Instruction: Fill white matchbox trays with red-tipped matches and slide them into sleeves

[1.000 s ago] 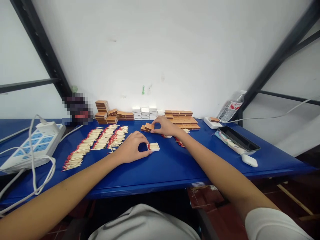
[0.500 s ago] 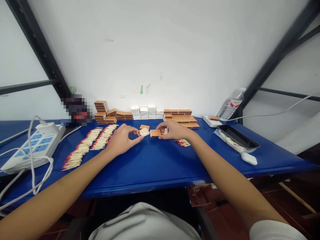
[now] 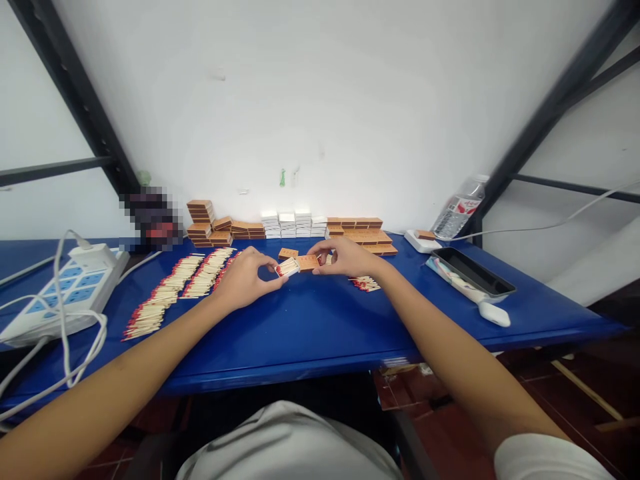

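Observation:
Between finger and thumb, my left hand [image 3: 249,277] grips a white matchbox tray [image 3: 289,268] filled with red-tipped matches. My right hand [image 3: 345,259] is closed on an orange-brown matchbox sleeve [image 3: 307,263]. The tray's right end meets the sleeve's left opening; whether it has slipped inside I cannot tell. Just behind them another orange matchbox piece [image 3: 289,253] lies on the blue table. Loose matches [image 3: 367,284] lie under my right wrist, and rows of matches [image 3: 167,293] spread to the left of my left hand, which partly hides one row.
Along the wall stand stacked white trays [image 3: 287,225], orange matchboxes [image 3: 363,235] and more orange boxes [image 3: 200,220]. A power strip [image 3: 75,293] with cables is at the left. At the right are a plastic bottle [image 3: 460,208], a black tray [image 3: 473,272] and a white case [image 3: 495,314].
The gap between the filled tray and the sleeve has closed, and they now touch. The sleeve has shifted slightly left and up, tilting a little.

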Demonstrator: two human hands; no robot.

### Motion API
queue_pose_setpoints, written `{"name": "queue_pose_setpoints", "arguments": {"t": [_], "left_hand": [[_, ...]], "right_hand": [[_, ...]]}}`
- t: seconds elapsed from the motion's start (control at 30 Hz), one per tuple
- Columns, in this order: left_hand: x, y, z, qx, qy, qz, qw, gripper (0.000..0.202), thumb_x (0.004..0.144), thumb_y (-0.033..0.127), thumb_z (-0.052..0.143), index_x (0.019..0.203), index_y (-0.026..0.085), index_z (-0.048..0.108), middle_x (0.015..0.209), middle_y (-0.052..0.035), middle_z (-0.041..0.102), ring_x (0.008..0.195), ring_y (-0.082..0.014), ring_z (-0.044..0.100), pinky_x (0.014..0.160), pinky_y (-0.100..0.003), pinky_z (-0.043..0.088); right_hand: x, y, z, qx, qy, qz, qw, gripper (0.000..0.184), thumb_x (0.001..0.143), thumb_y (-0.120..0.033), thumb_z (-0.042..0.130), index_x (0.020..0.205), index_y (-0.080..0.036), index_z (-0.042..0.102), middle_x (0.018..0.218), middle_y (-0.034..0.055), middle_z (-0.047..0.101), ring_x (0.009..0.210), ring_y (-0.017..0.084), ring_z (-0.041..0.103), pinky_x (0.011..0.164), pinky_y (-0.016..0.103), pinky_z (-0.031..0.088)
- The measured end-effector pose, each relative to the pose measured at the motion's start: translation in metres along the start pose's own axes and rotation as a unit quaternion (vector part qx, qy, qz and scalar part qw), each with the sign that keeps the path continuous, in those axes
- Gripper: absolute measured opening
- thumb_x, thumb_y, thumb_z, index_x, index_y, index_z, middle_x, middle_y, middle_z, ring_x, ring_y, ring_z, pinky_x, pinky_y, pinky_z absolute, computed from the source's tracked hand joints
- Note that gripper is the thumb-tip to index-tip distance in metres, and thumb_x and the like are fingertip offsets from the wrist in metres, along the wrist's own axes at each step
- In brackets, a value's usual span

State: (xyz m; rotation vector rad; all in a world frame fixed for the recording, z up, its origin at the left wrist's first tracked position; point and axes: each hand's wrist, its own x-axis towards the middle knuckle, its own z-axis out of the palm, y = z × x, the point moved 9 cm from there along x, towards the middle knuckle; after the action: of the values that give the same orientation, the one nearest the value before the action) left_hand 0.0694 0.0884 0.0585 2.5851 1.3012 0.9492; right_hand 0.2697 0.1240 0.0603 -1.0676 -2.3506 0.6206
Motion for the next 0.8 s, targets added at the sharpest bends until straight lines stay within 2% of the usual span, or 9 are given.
{"name": "queue_pose_setpoints", "arguments": {"t": [0.13,0.5,0.8], "left_hand": [[0.0001,-0.0003,0.0016,-0.001,-0.006,0.001,1.0,0.024,0.084,0.045,0.079,0.091,0.022,0.079,0.094,-0.0043,0.077,0.096,-0.0261,0.062,0.086,-0.039,0.046],[0.0014,-0.002,-0.0008,-0.004,-0.005,-0.013,1.0,0.025,0.08,0.046,0.08,0.083,0.022,0.077,0.087,-0.0038,0.076,0.091,-0.0258,0.061,0.081,-0.037,0.045],[0.003,-0.0064,0.0022,-0.049,-0.02,-0.003,0.999,0.025,0.08,0.047,0.079,0.088,0.023,0.078,0.093,-0.0037,0.077,0.093,-0.0252,0.064,0.084,-0.037,0.047]], "right_hand": [[-0.0008,-0.0025,-0.0005,0.021,0.001,0.001,1.0,0.044,0.077,-0.038,0.086,0.115,-0.018,0.079,0.095,0.0063,0.077,0.081,0.019,0.067,0.073,0.032,0.051],[-0.0001,-0.0032,0.0051,0.048,-0.015,-0.007,0.999,0.045,0.077,-0.043,0.087,0.114,-0.019,0.08,0.091,0.0053,0.075,0.078,0.018,0.066,0.07,0.031,0.05],[0.0013,0.0001,0.001,0.044,0.014,-0.008,0.999,0.048,0.078,-0.044,0.086,0.118,-0.018,0.079,0.092,0.0055,0.076,0.081,0.019,0.067,0.073,0.031,0.048]]}}
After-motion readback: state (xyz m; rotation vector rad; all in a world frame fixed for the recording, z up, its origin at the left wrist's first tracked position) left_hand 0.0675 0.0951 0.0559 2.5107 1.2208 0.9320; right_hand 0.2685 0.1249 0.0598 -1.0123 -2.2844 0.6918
